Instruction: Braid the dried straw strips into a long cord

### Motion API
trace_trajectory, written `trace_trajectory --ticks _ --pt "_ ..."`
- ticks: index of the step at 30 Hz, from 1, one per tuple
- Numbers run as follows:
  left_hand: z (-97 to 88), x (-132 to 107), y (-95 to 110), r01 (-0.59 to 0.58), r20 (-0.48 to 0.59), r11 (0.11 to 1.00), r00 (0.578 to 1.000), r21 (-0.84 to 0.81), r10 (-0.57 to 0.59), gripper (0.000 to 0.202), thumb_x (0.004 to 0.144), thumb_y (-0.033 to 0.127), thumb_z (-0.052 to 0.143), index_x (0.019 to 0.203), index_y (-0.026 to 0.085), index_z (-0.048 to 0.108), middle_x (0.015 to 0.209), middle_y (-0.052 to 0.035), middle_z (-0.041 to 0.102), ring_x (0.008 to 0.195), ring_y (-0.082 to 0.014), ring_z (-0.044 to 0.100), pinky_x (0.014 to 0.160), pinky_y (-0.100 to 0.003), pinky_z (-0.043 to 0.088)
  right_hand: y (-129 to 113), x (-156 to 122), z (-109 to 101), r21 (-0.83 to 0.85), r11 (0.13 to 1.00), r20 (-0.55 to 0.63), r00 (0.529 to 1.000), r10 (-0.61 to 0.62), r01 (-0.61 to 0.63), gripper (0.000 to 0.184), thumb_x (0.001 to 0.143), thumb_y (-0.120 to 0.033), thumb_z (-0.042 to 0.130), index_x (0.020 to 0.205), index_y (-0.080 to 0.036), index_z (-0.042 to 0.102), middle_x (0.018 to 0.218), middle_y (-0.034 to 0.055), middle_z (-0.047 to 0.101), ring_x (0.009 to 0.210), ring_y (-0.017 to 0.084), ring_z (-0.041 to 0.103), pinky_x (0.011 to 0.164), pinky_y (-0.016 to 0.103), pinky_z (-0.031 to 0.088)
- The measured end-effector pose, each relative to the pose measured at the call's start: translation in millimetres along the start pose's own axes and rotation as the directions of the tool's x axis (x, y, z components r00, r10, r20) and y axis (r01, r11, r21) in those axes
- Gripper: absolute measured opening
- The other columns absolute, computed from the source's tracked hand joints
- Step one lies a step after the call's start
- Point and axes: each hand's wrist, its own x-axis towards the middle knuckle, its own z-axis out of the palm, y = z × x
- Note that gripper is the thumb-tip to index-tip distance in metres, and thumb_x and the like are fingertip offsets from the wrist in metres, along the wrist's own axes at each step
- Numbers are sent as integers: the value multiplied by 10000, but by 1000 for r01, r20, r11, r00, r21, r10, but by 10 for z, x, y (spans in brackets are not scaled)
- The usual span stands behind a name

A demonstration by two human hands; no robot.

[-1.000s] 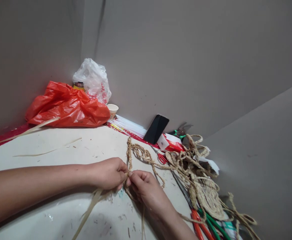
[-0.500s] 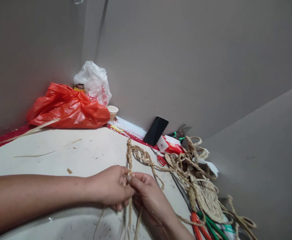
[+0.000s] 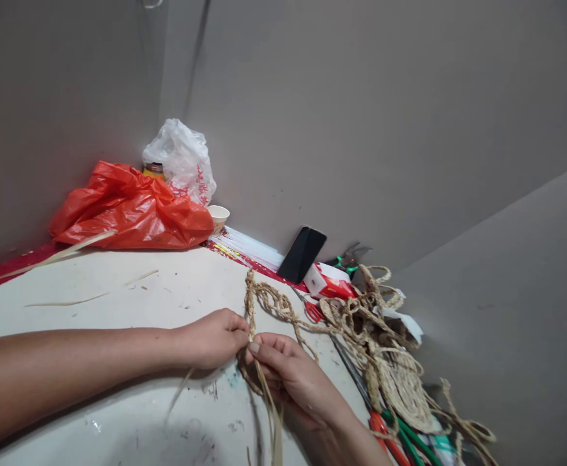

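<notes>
My left hand (image 3: 213, 338) and my right hand (image 3: 288, 375) meet over the white table (image 3: 118, 285), both pinched on the near end of a tan braided straw cord (image 3: 274, 301). The braid runs away from my fingers, curls, and joins a tangled heap of braided cord and a flat woven oval piece (image 3: 400, 382) at the right. Loose flat straw strands (image 3: 268, 408) hang from my fingers toward me, one across my right palm, another thin one blurred under my left hand.
A red plastic bag (image 3: 133, 207), a white plastic bag (image 3: 181, 158) and a paper cup (image 3: 218, 215) sit in the back corner. A black phone (image 3: 303, 254) leans on the wall. Small red scissors (image 3: 312, 307), red and green-handled tools (image 3: 400, 440), and stray straw strips (image 3: 89, 296) lie about.
My hands stayed joined at the braid's end while working the strands. The loose strands swung from the left under my left hand to the middle, then across my right palm.
</notes>
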Motion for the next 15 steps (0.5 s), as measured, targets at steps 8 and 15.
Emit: trace_trajectory --ticks 8,15 --pt "-82 -2 44 28 45 984 998 174 -37 217 723 274 423 610 154 564 561 20 512 532 -99 401 535 -207 318 2 -4 -72 -555 819 -18 982 -187 145 313 795 -397 566 617 -140 540 531 -45 399 490 78 291 438 208 212" --pt "-35 -8 20 97 27 993 995 62 -99 229 708 344 453 580 161 502 499 51 395 495 -85 312 493 -215 260 22 -63 -54 -857 494 -44 936 -350 145 300 868 -322 430 634 -162 527 598 -8 500 581 120 406 521 223 294"
